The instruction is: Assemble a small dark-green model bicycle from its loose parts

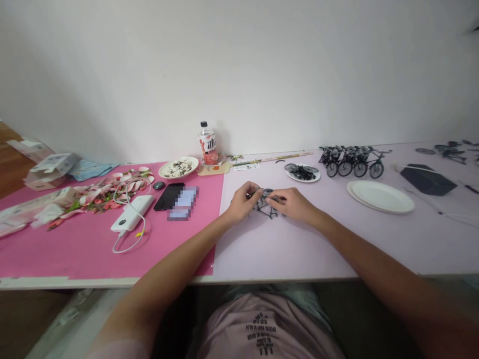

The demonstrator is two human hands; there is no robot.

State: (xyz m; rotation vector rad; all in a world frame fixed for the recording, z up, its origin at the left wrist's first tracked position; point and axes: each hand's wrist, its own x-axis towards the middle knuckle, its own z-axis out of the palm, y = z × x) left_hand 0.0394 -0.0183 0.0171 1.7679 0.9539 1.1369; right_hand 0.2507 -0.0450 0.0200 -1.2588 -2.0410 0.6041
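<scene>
Small dark bike pinched between my two hands

My fingers hide part of the bike (266,211), mostly around its wheel, and its thin bars are too fine to make out one by one. More dark parts (449,151) run off the right edge, and I can't count them. One phone (183,203) has its screen blurred into blocks. The boxes (56,167) at the far left overlap, so their number is unclear, and the pink petals (129,182) lie too jumbled to count.

I count one bike in my hands and what look like four in the row (352,162), standing upright and packed close together. There are two bare plates (389,196), one overlapping the other, one small plate (302,178) heaped with black parts, and one dish (178,168) of dark and pale bits. I see one bottle (208,144), one power bank (131,214) with a white cable, and two phones, the black one (168,196) touching the blurred one.

The bike sits over the pale sheet (277,249), between my hands. My left hand (242,202) is closed on its left side, thumb against fingers; my right hand (294,203) pinches it from the right, fingertips at the wheel
</scene>
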